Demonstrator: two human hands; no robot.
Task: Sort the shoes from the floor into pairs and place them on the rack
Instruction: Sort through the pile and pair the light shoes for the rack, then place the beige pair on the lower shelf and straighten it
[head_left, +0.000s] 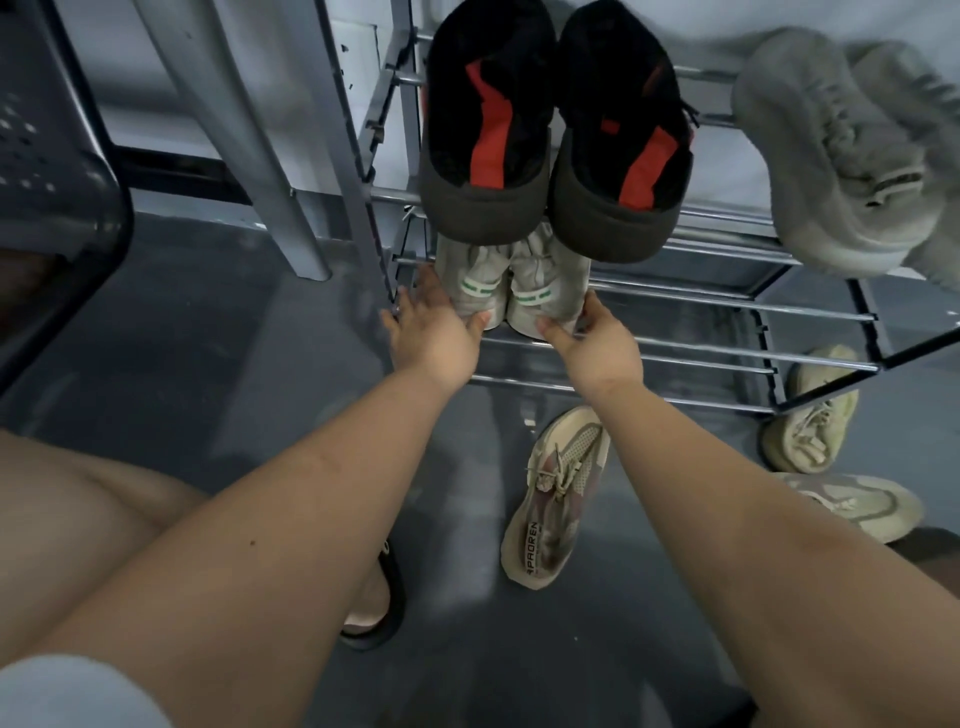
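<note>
Rack (727, 306): black pair (550, 135) above, beige pair (511, 291) below.

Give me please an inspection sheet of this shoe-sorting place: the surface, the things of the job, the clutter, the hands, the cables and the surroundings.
Surface: dark grey floor, bare where it shows.
Job's things: metal rack; black-and-red pair on an upper shelf; grey pair with green stripes on the shelf below; pale grey shoe at the upper right, blurred; beige-and-pink shoe and two cream shoes on the floor.
Clutter: nothing seen.
Hands: left hand rests open against the left striped shoe; right hand pinches the heel of the right one.
Cables: nothing seen.
Surroundings: grey metal post; dark perforated panel; black sandal on the person's foot.
</note>
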